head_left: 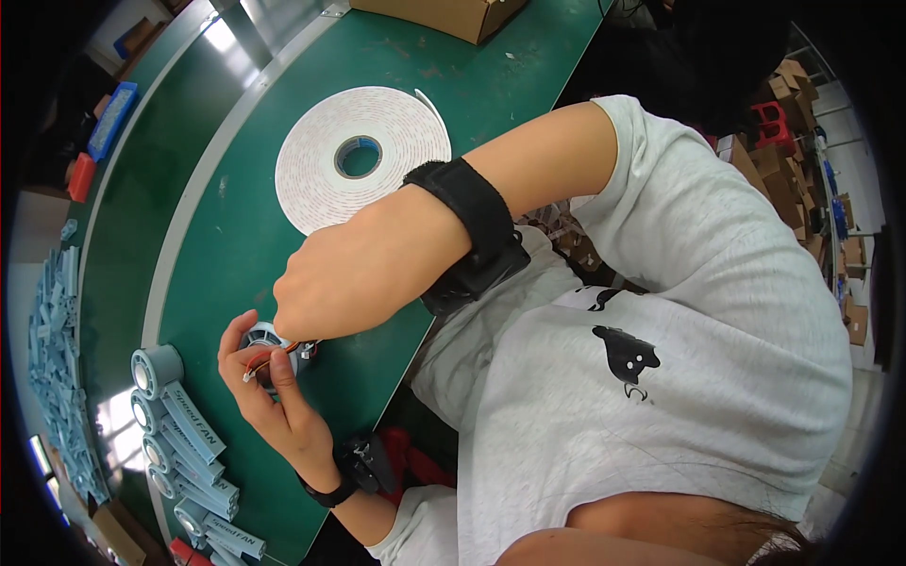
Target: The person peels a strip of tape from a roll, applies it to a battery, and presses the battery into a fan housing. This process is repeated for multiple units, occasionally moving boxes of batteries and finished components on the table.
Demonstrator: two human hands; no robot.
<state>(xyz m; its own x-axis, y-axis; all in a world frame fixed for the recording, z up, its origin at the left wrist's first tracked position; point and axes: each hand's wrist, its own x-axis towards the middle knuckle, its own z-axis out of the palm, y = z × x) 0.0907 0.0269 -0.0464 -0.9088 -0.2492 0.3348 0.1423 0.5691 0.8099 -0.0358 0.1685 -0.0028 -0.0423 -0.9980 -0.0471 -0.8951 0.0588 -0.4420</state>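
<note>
My left hand [269,391] is curled round a small light-blue round fan head [257,335], fingers at its far side and thumb on the near side. Thin red, orange and black wires [269,358] run across it to a small white plug. Directly above the fan head, my right hand [344,274] is closed in a fist, back of the hand up. Its fingertips are hidden, so what they grip cannot be made out. Beyond the right hand, a big roll of white foam tape [316,132] lies flat on the green table [212,269], with a loose end at its edge.
Several light-blue handheld fan bodies [193,415] stand in a row at the table's left. Across a metal rail lies a heap of blue-grey plastic parts [57,349]. A cardboard box [444,14] sits at the far edge; blue [111,121] and red [81,176] bins are at far left.
</note>
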